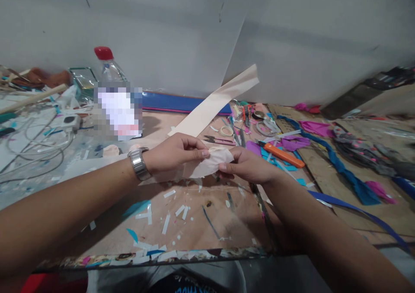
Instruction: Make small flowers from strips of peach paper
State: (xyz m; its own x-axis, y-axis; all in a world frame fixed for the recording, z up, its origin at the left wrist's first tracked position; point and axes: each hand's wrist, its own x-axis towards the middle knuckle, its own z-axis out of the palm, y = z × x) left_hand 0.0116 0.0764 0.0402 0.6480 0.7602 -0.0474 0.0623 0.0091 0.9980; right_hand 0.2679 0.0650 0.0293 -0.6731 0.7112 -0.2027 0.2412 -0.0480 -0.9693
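Observation:
A pale, thin strip (218, 162), paper or fabric, is stretched between my hands above the table, its end crumpled. My left hand (177, 152), with a metal watch (139, 164) on the wrist, pinches its upper edge between thumb and finger. On the other side my right hand (244, 165) grips the end of the strip, thumb in front and fingers behind. The rest of the strip runs left beneath my left wrist. Just beyond my hands lies a long cream strip (210, 109), slanting up toward the wall.
An orange cutter (283, 154), a tape roll (226, 131) and scissors lie to the right. Behind my left hand stand a red-capped bottle (112, 66) and a lit, blurred screen (119, 111). White cables (35, 148) cover the left side. Paper scraps litter the table's front.

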